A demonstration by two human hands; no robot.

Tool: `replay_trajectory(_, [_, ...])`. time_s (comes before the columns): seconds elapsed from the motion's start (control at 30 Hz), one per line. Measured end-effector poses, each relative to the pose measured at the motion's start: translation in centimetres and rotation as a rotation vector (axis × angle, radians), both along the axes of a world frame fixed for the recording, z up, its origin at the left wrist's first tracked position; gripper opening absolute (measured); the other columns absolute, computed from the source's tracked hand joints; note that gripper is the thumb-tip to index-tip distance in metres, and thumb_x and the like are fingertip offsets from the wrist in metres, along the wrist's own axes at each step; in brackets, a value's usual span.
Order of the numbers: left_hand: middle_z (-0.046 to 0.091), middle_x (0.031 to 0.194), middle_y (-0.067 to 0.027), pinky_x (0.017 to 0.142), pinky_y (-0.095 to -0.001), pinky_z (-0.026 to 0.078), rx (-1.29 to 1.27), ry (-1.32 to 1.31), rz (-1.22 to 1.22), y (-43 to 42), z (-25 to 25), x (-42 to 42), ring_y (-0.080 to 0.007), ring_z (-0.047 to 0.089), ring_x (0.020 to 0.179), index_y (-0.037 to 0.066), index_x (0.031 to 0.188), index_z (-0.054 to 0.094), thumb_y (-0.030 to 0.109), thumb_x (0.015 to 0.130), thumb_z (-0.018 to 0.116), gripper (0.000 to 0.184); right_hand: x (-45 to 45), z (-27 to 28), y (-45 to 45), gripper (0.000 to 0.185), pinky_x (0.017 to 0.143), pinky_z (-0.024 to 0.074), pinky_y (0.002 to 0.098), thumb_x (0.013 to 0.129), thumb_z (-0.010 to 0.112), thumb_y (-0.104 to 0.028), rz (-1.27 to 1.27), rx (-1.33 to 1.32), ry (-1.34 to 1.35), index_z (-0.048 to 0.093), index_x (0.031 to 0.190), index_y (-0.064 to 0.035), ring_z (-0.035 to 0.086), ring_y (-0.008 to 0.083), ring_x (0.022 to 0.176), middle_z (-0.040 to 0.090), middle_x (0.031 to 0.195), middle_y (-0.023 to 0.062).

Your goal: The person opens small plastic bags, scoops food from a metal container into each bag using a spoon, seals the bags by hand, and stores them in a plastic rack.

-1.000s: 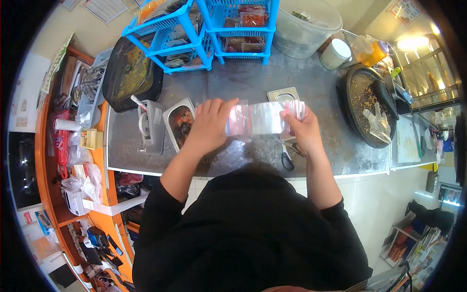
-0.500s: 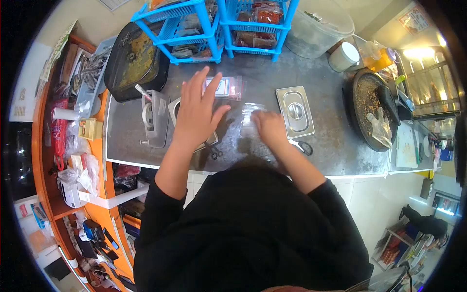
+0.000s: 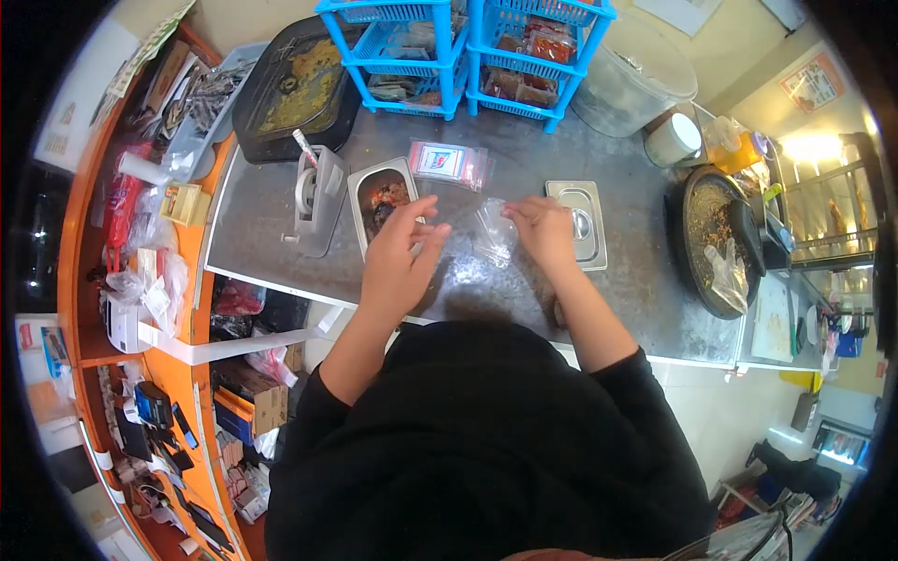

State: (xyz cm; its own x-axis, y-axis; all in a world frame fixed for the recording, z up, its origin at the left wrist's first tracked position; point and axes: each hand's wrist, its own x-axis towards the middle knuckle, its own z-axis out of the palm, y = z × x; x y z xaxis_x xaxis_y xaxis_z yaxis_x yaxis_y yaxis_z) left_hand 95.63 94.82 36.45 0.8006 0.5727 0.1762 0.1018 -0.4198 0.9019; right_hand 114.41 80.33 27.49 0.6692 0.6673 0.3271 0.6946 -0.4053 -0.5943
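My right hand pinches the edge of a small clear plastic bag above the steel table. My left hand is raised left of the bag, fingers apart and empty. Partly behind it sits a rectangular metal container with dark and reddish contents. Its look-alike metal lid, with a round recessed handle, lies to the right, partly covered by my right hand. Beyond the hands lies a stack of clear bags with a printed label.
A tape dispenser stands left of the container, a dark oily pan behind it. Blue tiered racks hold filled packets. On the right are a white tub and a round black pan. A person appears lower right.
My left hand has dropped lower, uncovering the container. The right hand now lifts the plastic bag by its edge. The whole view has shifted slightly.
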Motion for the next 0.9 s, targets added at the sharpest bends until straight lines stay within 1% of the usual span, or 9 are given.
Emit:
replay_trajectory(0.03, [0.063,0.111,-0.0167,0.08,-0.0352,0.052,-0.079,-0.018,0.01,-0.3,-0.5,0.3,-0.0266,0.066,0.093,0.001,0.125,0.054,0.02,0.088,0.067,0.043,-0.2,1.7,-0.2,0.011,0.074,0.0389,0.0404,0.081,0.069,-0.027,0.01,0.023,0.041,0.076,0.082,-0.0174,0.061,0.0234,0.083,0.07,0.085,-0.0013])
replay_trajectory(0.13, [0.063,0.113,-0.0174,0.078,-0.033,0.053,0.015,0.124,-0.021,-1.6,-1.5,1.1,-0.0237,0.067,0.09,0.0,0.126,0.052,0.024,0.09,0.065,0.045,-1.2,6.2,-1.0,0.012,0.073,0.0397,0.0406,0.081,0.07,-0.026,0.059,0.07,0.124,0.076,0.083,-0.0159,0.062,0.0237,0.084,0.07,0.084,0.0])
replay_trajectory(0.27, [0.07,0.083,-0.0109,0.069,-0.0278,0.051,-0.277,0.126,-0.139,-2.3,-2.9,1.6,-0.015,0.067,0.074,-0.002,0.101,0.065,0.026,0.091,0.064,0.029,-1.9,7.9,-2.0,0.013,0.07,0.0452,0.0376,0.082,0.069,-0.022,0.113,0.091,0.232,0.075,0.086,-0.0112,0.063,0.0263,0.08,0.069,0.084,0.0052])
replay_trajectory(0.4, [0.068,0.072,-0.007,0.064,-0.0262,0.049,-0.331,0.099,-0.128,-2.8,-3.1,0.9,-0.0107,0.064,0.068,-0.001,0.084,0.065,0.024,0.09,0.065,0.026,-1.8,6.3,-2.5,0.014,0.068,0.0497,0.0345,0.082,0.069,-0.018,0.127,0.122,0.419,0.074,0.089,-0.007,0.064,0.0301,0.075,0.069,0.085,0.0113])
replay_trajectory(0.5, [0.067,0.072,-0.0056,0.063,-0.0257,0.049,-0.408,0.062,-0.136,-2.8,-3.7,0.2,-0.0091,0.063,0.067,0.0,0.083,0.063,0.022,0.09,0.065,0.024,-1.2,3.5,-2.3,0.016,0.07,0.0502,0.0361,0.081,0.071,-0.019,0.006,0.055,0.415,0.073,0.087,-0.0056,0.065,0.0291,0.077,0.069,0.086,0.0122])
replay_trajectory(0.6, [0.065,0.072,-0.0036,0.062,-0.0244,0.048,-0.434,0.042,-0.091,-2.8,-3.7,-0.6,-0.0078,0.061,0.066,0.0,0.083,0.062,0.019,0.09,0.066,0.021,-0.4,0.7,-2.6,0.019,0.073,0.051,0.0354,0.08,0.071,-0.02,-0.032,-0.259,0.134,0.072,0.093,-0.005,0.066,0.029,0.08,0.069,0.087,0.0125])
replay_trajectory(0.7, [0.063,0.071,-0.0024,0.061,-0.0233,0.047,-0.433,0.035,-0.045,-3.2,-3.1,-1.0,-0.0073,0.06,0.066,0.0,0.083,0.062,0.016,0.091,0.065,0.018,-1.9,2.0,-2.7,0.024,0.075,0.0514,0.0327,0.081,0.071,-0.019,0.127,-0.004,-0.005,0.069,0.1,-0.0048,0.068,0.0241,0.084,0.07,0.088,0.0109])
replay_trajectory(0.8, [0.065,0.071,-0.004,0.06,-0.0246,0.048,-0.338,0.047,-0.05,-4.0,-3.2,-1.5,-0.009,0.062,0.065,0.001,0.086,0.063,0.022,0.09,0.066,0.022,-5.4,7.3,-2.5,0.028,0.072,0.0518,0.0307,0.083,0.071,-0.018,0.43,0.021,0.694,0.066,0.107,-0.0043,0.067,0.0184,0.079,0.071,0.086,0.0087])
replay_trajectory(0.9, [0.066,0.071,-0.0048,0.059,-0.0251,0.048,-0.247,0.074,-0.1,-4.3,-2.8,-1.5,-0.0095,0.062,0.064,0.001,0.087,0.063,0.023,0.091,0.065,0.022,-7.2,8.7,-2.3,0.023,0.068,0.0516,0.0281,0.084,0.071,-0.016,0.366,-0.005,0.785,0.068,0.102,-0.002,0.065,0.013,0.072,0.071,0.081,0.0066])
